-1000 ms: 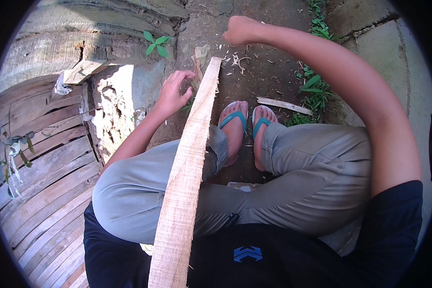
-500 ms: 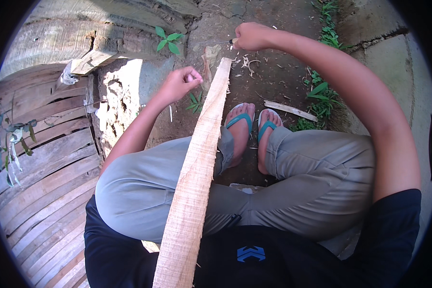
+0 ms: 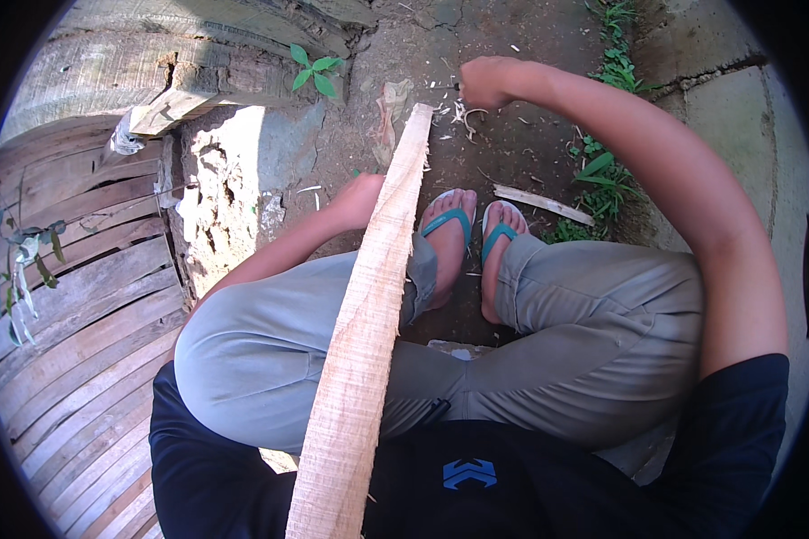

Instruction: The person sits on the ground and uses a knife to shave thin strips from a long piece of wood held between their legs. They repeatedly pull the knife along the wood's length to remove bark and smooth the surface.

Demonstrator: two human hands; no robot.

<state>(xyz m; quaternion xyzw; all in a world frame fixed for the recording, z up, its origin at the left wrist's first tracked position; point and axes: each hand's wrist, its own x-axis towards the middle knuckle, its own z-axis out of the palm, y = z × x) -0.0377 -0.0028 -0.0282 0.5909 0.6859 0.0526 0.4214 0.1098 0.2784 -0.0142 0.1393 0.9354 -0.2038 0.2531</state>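
Note:
A long pale plank (image 3: 355, 350) with rough, splintered edges runs from my lap out between my arms, tapering to a narrow far end. At its left edge is my left hand (image 3: 360, 199); the fingers are hidden behind the wood, so I cannot tell how they are closed. My right hand (image 3: 488, 83) is closed round the handle of a thin-bladed knife (image 3: 444, 87), held just beyond and right of the plank's tip. The blade points left and shows only faintly.
Curled wood shavings (image 3: 466, 115) lie on the soil by the plank's tip. A loose wood strip (image 3: 544, 205) rests right of my sandalled feet (image 3: 449, 225). On the left are a slatted wooden wall (image 3: 90, 332) and a timber beam (image 3: 126, 85); small plants (image 3: 316, 72) grow nearby.
My left hand has come down and right, from beside the plank to against its edge, its fingers now out of sight. My right hand, with the knife, has shifted slightly right.

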